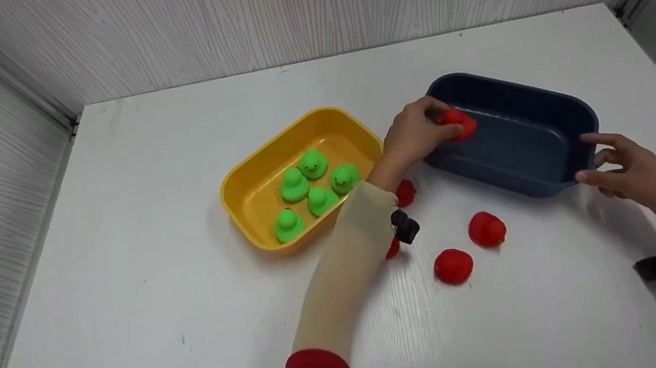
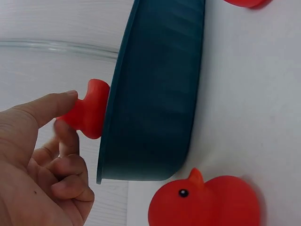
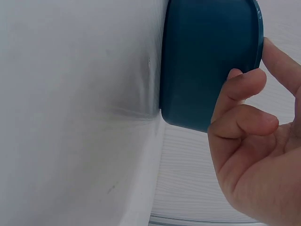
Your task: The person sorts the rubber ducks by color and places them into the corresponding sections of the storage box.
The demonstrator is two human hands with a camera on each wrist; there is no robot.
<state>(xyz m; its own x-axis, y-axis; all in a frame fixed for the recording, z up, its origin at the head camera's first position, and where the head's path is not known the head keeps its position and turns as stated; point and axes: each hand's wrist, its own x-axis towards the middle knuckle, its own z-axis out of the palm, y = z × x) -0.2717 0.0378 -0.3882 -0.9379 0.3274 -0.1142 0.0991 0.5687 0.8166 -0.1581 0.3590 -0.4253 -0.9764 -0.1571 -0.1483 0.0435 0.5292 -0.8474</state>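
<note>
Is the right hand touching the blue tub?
Touching. In the right wrist view, the right hand has fingertips pressed against the end wall of the blue tub; the head view agrees.

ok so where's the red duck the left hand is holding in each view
Head: the held duck is right of centre, in the left hand, just over the near-left rim of the blue tub.
Left wrist: it is left of centre, pinched in the fingers, against the tub's rim.
Right wrist: not in it; only the tub's end and the right hand show.
Shared landmark: the blue tub.
</note>
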